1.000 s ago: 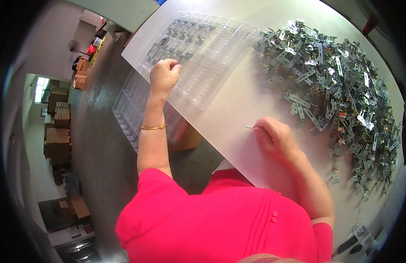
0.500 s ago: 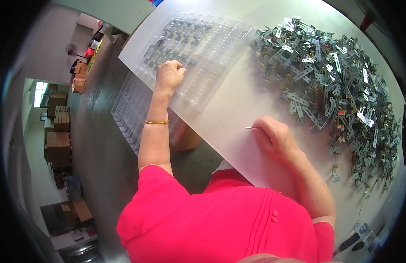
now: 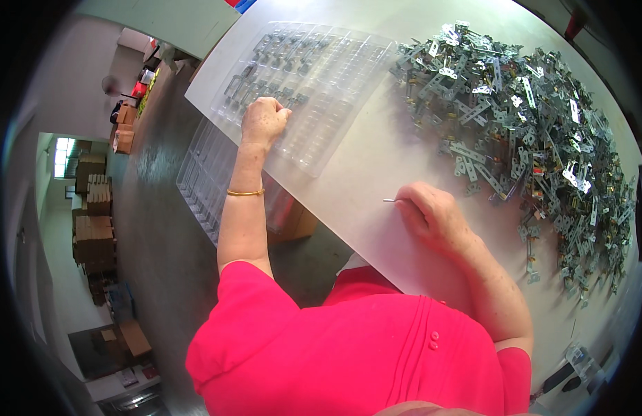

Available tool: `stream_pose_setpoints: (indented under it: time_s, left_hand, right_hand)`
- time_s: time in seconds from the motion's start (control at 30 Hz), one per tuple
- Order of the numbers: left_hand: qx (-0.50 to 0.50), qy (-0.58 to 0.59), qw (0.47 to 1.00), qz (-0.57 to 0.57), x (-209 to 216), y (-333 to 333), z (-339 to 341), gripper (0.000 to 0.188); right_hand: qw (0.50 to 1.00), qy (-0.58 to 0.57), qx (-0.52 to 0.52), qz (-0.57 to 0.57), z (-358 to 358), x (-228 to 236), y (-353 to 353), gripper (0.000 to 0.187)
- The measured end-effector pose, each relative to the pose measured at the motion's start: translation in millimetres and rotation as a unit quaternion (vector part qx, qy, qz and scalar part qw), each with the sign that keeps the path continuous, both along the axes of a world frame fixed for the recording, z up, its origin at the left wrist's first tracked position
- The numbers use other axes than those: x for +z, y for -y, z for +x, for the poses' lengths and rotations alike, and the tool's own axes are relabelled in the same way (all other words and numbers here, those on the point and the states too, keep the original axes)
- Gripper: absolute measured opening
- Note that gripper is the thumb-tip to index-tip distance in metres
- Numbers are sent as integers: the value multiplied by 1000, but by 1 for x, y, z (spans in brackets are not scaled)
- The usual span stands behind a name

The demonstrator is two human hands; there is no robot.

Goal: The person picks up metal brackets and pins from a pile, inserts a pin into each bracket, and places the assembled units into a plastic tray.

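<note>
My left hand (image 3: 264,121) is closed, knuckles up, over the near edge of a clear plastic compartment tray (image 3: 314,145). Its fingertips are hidden, so whatever they hold does not show. Small grey metal fittings (image 3: 289,54) sit in rows in the tray's left and far compartments; the right-hand compartments look bare. Between the thumb and fingers of my right hand (image 3: 432,215), a thin silvery metal rod (image 3: 389,200) sticks out to the left, just above the table (image 3: 355,215). Its other end is covered by the palm.
A large heap of loose metal brackets (image 3: 522,132) covers the table's right side. Below the table's left edge are another clear tray (image 3: 203,173) and a cardboard box (image 3: 296,223). A dark-handled object (image 3: 560,378) lies at the lower right. Stacked cartons (image 3: 93,239) stand across the floor.
The whole view has shifted slightly. My left hand stays closed at the tray's near edge, and my right hand keeps its pinch on the thin metal rod, almost unmoved.
</note>
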State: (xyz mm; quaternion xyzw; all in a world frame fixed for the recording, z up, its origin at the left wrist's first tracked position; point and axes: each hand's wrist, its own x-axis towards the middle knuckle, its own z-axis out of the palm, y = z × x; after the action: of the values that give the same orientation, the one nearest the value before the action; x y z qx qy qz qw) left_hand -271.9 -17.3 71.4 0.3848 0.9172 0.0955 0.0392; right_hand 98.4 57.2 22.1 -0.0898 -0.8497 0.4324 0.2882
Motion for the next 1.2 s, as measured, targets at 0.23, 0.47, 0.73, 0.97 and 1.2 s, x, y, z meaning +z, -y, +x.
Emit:
stream_pose_setpoints:
  time_s: [0.23, 0.47, 0.73, 0.97, 1.2]
  left_hand:
    - [-14, -36, 999, -8, -1, -4, 0, 24]
    - [-79, -155, 981, 90, 11, -6, 27, 24]
    - [-326, -41, 915, 235, 28, -52, 145, 6]
    - [-512, -13, 825, 240, 19, -80, 231, 9]
    - [-593, 3, 773, 226, 22, -88, 279, 9]
  right_hand:
    - [1000, 10, -7, -6, 4, 1, 0, 9]
    - [1000, 15, -7, -18, 2, -5, 0, 8]
    - [1000, 20, 1, -22, 3, -9, 2, 10]
    - [999, 10, 4, 31, 8, -12, 3, 9]
    - [995, -31, 25, -91, 0, -10, 8, 10]
